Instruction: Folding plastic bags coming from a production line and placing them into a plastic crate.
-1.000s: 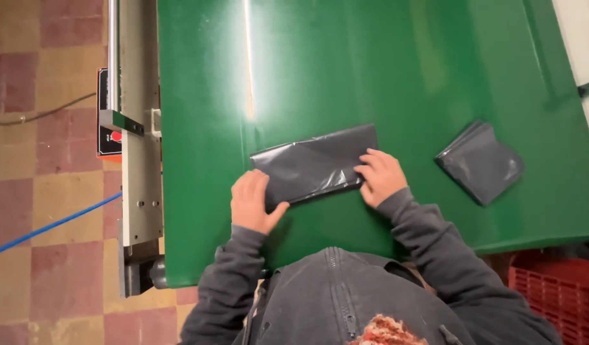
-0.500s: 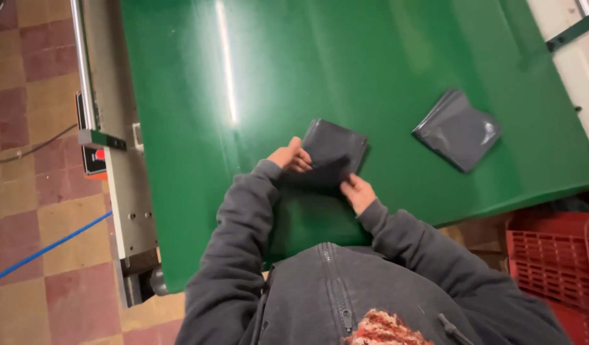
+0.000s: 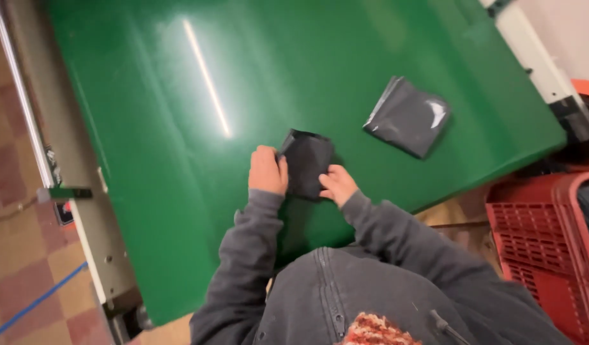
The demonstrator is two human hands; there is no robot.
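Now both hands, left hand (image 3: 267, 170) and right hand (image 3: 336, 184), fingers pinching folded dark bag (image 3: 305, 162) on green table (image 3: 179, 191).

Glossy green table (image 3: 179, 96), checkered tile floor (image 3: 20, 255), red crate (image 3: 543, 249).

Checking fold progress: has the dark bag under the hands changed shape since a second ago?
Yes. The dark bag lay long and flat; now it is folded small between both hands, while the folded bag pile stays put on the green table.

Packing workshop: green conveyor belt (image 3: 179, 76), red plastic crate (image 3: 550, 255), checkered tile floor (image 3: 13, 249)
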